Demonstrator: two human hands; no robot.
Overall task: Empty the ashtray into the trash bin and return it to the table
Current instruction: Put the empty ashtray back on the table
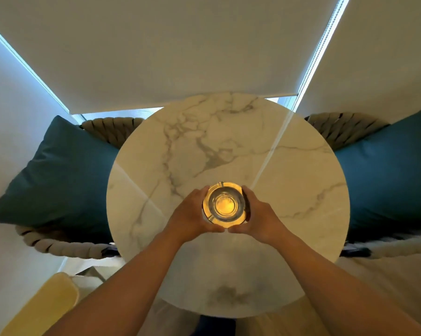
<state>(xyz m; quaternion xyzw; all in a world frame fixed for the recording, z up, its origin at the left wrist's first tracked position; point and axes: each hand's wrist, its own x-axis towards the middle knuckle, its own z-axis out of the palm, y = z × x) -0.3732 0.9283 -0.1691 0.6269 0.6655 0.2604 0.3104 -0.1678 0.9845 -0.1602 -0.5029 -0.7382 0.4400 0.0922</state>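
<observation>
A round amber glass ashtray [225, 203] is over the middle of the round white marble table [289, 170]. My left hand [191, 213] cups its left side and my right hand [259, 215] cups its right side, thumbs meeting under the near rim. Whether the ashtray rests on the table or is just above it cannot be told. Its bowl looks empty. No trash bin is in view.
Two woven rope chairs with dark teal cushions flank the table, one at left [64, 175] and one at right [388, 170]. White roller blinds [180, 44] hang behind. A pale yellow object [47, 304] lies at the lower left.
</observation>
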